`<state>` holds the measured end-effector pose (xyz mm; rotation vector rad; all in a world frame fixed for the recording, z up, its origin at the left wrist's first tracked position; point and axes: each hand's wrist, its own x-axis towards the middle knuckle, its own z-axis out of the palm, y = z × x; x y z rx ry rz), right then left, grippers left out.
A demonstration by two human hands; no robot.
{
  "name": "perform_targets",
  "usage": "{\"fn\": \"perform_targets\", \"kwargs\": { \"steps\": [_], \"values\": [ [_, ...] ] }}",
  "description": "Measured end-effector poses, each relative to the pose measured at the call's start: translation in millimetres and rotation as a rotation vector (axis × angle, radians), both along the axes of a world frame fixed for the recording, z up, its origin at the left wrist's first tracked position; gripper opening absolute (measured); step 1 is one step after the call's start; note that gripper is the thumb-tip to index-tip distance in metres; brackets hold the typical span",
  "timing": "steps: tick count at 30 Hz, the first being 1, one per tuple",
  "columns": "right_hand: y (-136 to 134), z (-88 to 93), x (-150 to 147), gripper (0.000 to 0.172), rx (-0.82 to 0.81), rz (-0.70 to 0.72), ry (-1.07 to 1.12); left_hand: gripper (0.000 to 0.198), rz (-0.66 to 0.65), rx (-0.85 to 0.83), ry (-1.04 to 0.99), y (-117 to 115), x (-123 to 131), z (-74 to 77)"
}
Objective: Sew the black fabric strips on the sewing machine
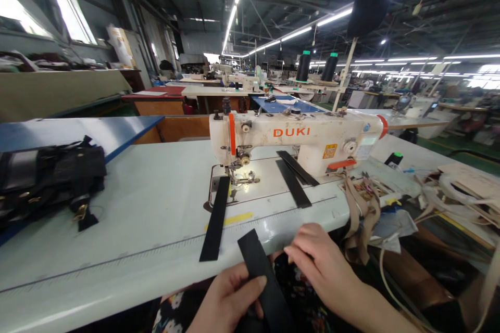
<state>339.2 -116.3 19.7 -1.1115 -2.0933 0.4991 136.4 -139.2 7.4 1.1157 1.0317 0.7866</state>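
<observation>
At the near edge of the table, left hand is closed on a black strap - thumb pressed on top, fingers curled under, so a pinch grip low on the strap. Strap runs up from the lap and its top end lies over the table edge, tilted left.

Right hand: palm down, fingers straight-ish and pressed together, pointing left. Fingertips sit just beside the strap's right edge at the table lip; can't tell if they actually touch it. Nothing held in that hand.

Counts:
- black strips: 4 total - the held one, one long strip flat on the table with its far end at the presser foot, and two crossed strips on the machine bed to the right of the needle
- sewing machine: 1, white, marked DUKI
- thread cones: 2, dark, on the stand behind the machine
- tan straps: a loose bunch hanging off the right table edge, count unclear
- pile of black pieces with brass hardware: 1, far left on the table, well apart from both hands

Pose: both forearms come in from the bottom of the view. Left wrist low, below the table edge; right forearm angles in from lower right, hand slightly higher and level with the table lip.
</observation>
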Motion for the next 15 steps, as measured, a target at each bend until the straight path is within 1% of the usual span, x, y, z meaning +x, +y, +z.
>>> {"fn": "perform_targets", "kwargs": {
  "steps": [2, 3, 5, 6, 10, 15],
  "values": [
    [-11.2, -0.9, 1.4, 0.030, -0.165, 0.064, 0.014, 0.035, -0.011, 0.024, 0.004, 2.3, -0.5, 0.1],
    [-16.1, -1.0, 0.8, 0.026, -0.215, 0.069, 0.031, 0.036, -0.019, 0.038, 0.011, 3.4, -0.5, 0.1],
    [-22.7, -0.7, -2.2, 0.013, -0.244, 0.052, 0.049, 0.036, -0.022, 0.049, 0.039, 5.1, 0.2, 0.8],
    [-24.3, -0.7, -4.4, 0.011, -0.238, 0.050, 0.044, 0.036, -0.015, 0.047, 0.059, 5.6, 0.8, 1.6],
    [-22.8, -5.3, -13.8, 0.015, -0.142, 0.033, -0.018, 0.035, 0.022, 0.047, 0.121, 6.1, 3.0, 6.2],
    [-20.7, -14.4, -21.6, 0.017, 0.085, 0.031, -0.097, 0.035, 0.053, 0.075, 0.194, 4.5, 1.9, 4.4]
  ]
}}
